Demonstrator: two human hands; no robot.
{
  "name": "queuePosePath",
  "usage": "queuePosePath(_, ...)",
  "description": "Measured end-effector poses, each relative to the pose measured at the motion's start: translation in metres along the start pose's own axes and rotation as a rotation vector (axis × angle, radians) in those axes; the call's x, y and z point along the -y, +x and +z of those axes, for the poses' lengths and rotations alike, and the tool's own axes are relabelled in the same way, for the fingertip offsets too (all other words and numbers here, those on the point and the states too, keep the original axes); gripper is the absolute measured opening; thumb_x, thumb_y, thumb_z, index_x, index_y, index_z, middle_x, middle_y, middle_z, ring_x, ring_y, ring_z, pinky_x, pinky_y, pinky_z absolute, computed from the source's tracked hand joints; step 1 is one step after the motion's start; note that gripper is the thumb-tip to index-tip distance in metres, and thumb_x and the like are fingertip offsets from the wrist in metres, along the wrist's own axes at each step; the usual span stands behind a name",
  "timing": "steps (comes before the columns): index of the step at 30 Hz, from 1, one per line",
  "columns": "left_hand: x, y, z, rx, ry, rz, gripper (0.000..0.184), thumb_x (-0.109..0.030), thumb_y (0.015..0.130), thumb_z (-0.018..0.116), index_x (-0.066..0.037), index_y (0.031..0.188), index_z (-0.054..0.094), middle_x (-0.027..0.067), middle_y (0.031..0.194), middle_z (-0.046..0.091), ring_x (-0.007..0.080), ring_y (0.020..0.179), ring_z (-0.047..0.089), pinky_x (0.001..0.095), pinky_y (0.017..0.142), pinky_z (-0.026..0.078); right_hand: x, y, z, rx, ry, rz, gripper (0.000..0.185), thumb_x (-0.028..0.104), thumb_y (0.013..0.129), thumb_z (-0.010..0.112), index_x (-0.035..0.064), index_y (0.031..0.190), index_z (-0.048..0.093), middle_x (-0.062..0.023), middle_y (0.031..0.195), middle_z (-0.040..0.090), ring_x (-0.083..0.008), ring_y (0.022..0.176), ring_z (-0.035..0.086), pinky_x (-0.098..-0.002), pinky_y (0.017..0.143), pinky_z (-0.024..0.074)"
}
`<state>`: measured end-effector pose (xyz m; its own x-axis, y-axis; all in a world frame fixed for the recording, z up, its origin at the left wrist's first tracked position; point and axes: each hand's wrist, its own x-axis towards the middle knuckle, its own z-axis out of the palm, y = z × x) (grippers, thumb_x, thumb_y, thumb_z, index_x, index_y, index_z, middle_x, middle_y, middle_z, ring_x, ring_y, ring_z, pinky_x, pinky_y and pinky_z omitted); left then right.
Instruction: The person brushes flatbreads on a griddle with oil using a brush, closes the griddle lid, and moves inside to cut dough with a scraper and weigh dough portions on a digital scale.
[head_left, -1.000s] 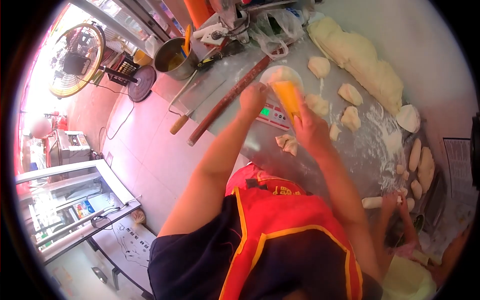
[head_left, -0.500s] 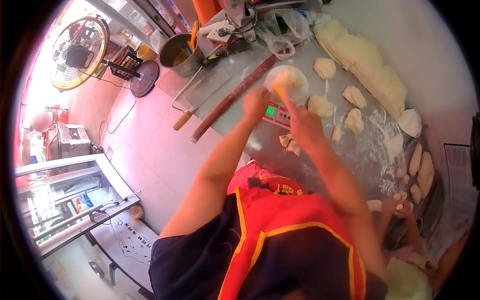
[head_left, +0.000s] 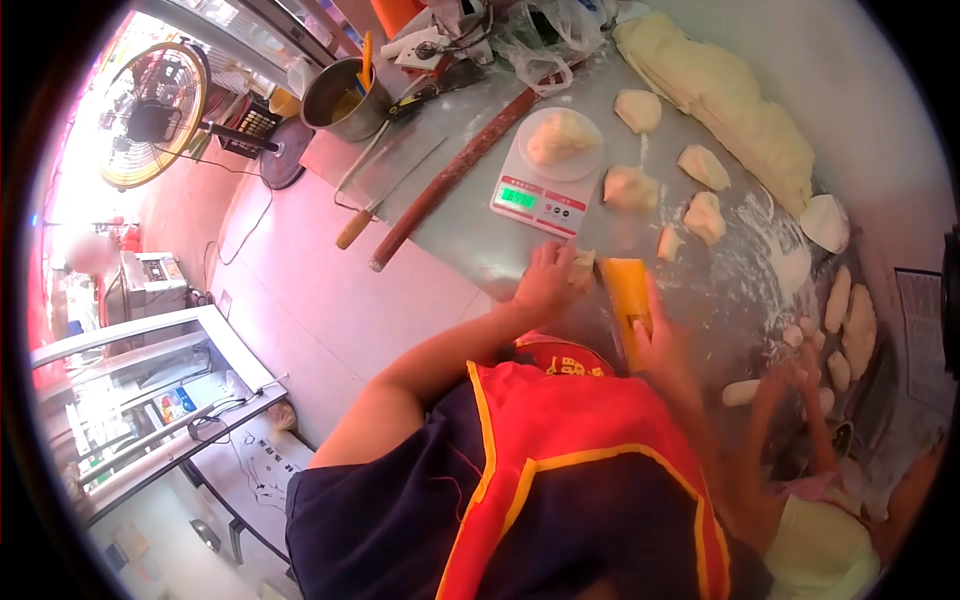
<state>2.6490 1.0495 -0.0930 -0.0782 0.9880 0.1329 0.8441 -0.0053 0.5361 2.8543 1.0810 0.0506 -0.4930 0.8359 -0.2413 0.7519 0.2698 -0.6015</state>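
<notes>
Dough (head_left: 560, 137) rests on the round plate of a white scale (head_left: 537, 204), whose display is lit green. Below the scale, my left hand (head_left: 548, 280) has its fingers closed on a small dough piece (head_left: 582, 268) at the table's near edge. Just right of it, my right hand (head_left: 655, 335) grips a yellow scraper (head_left: 625, 300), its blade beside that piece. Several cut dough pieces (head_left: 631, 188) lie to the right of the scale.
A red rolling pin (head_left: 455, 178) lies left of the scale, with a metal pot (head_left: 347, 105) beyond it. A long dough mass (head_left: 720, 105) runs along the wall. At the lower right, another person's hands (head_left: 790, 380) work near small dough rolls (head_left: 858, 335).
Both my hands have moved from the scale down to the near table edge. The scraper has left the dough on the scale, and my left hand has taken hold of a small piece.
</notes>
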Motion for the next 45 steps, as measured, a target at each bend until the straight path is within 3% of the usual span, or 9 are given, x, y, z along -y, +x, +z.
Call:
queuePosePath(7,-0.015,0.012,-0.008,0.131,-0.078,-0.053,0.024,-0.021,0.082,0.060,-0.008,0.103,0.058,0.0137,0.104,0.053,0.0335,0.098,0.052,0.0407,0.084,0.047,-0.028,-0.009,0.000,-0.030,0.174,-0.034,0.066,0.005,0.086,0.054,0.0145,0.146,0.028,-0.0289,0.107,0.060,-0.0467,0.090,0.060,-0.0480,0.075,0.0490)
queuePosePath(10,0.007,0.010,-0.008,0.315,-0.026,0.198,0.030,-0.022,0.084,0.060,-0.007,0.110,0.058,0.0144,0.105,0.056,0.0324,0.104,0.053,0.0397,0.083,0.047,-0.055,-0.015,-0.013,-0.145,0.245,-0.030,0.066,0.003,0.086,0.052,0.0119,0.146,0.027,-0.0273,0.119,0.056,-0.0432,0.102,0.059,-0.0429,0.083,0.0481)
queuePosePath(13,-0.007,0.023,-0.042,0.528,-0.632,-0.252,0.017,-0.017,0.087,0.053,-0.007,0.098,0.062,0.0128,0.091,0.057,0.0316,0.095,0.056,0.0384,0.075,0.047,-0.061,-0.019,-0.022,-0.203,0.275,0.007,0.066,0.002,0.086,0.051,0.0107,0.147,0.026,-0.0262,0.124,0.054,-0.0398,0.108,0.058,-0.0402,0.088,0.0464)
queuePosePath(18,-0.014,0.042,-0.032,0.377,-0.944,0.018,0.011,-0.016,0.088,0.050,-0.008,0.092,0.057,0.0060,0.088,0.057,0.0223,0.078,0.054,0.0309,0.069,0.044,-0.053,-0.020,-0.035,-0.214,0.242,0.054,0.066,0.007,0.087,0.051,0.0121,0.147,0.025,-0.0266,0.112,0.060,-0.0408,0.098,0.062,-0.0413,0.081,0.0488)
queuePosePath(22,-0.022,0.080,-0.006,0.759,-2.016,-0.349,0.017,-0.022,0.093,0.048,-0.009,0.101,0.056,0.0031,0.090,0.057,0.0142,0.074,0.053,0.0280,0.064,0.043,-0.057,-0.026,-0.038,-0.198,0.190,0.170,0.067,0.015,0.086,0.054,0.0171,0.147,0.025,-0.0266,0.099,0.063,-0.0433,0.085,0.063,-0.0444,0.073,0.0505)
queuePosePath(25,-0.054,0.105,-0.025,0.604,-1.773,-0.894,0.022,-0.028,0.094,0.050,-0.008,0.101,0.056,0.0041,0.088,0.054,0.0124,0.072,0.052,0.0281,0.060,0.043,-0.075,-0.027,-0.028,-0.236,0.201,0.193,0.068,0.018,0.085,0.055,0.0202,0.147,0.025,-0.0270,0.098,0.063,-0.0451,0.083,0.062,-0.0462,0.072,0.0507)
queuePosePath(33,-0.102,0.267,-0.025,0.024,-0.537,0.097,0.025,-0.023,0.091,0.057,-0.004,0.107,0.058,0.0075,0.061,0.051,0.0196,0.060,0.055,0.0325,0.060,0.047,-0.080,-0.024,-0.035,-0.212,0.121,0.257,0.069,0.023,0.084,0.054,0.0153,0.146,0.026,-0.0255,0.094,0.064,-0.0458,0.079,0.061,-0.0508,0.073,0.0491)
queuePosePath(38,-0.136,0.404,-0.003,-0.254,-0.274,0.415,0.020,-0.018,0.090,0.057,-0.005,0.105,0.061,0.0157,0.095,0.063,0.0299,0.090,0.061,0.0373,0.075,0.048,-0.064,-0.019,-0.070,-0.120,-0.076,0.331,0.063,0.027,0.084,0.055,0.0131,0.143,0.035,-0.0227,0.078,0.064,-0.0442,0.073,0.060,-0.0507,0.071,0.0473)
queuePosePath(45,-0.138,0.476,0.107,-0.172,0.312,0.419,0.059,-0.046,0.091,0.048,-0.004,0.132,0.046,0.0154,0.144,0.038,0.0304,0.135,0.030,0.0503,0.109,0.021,-0.091,-0.006,-0.055,-0.346,0.032,0.265,0.058,0.024,0.084,0.055,0.0097,0.138,0.042,-0.0236,0.105,0.063,-0.0429,0.088,0.061,-0.0497,0.077,0.0482)
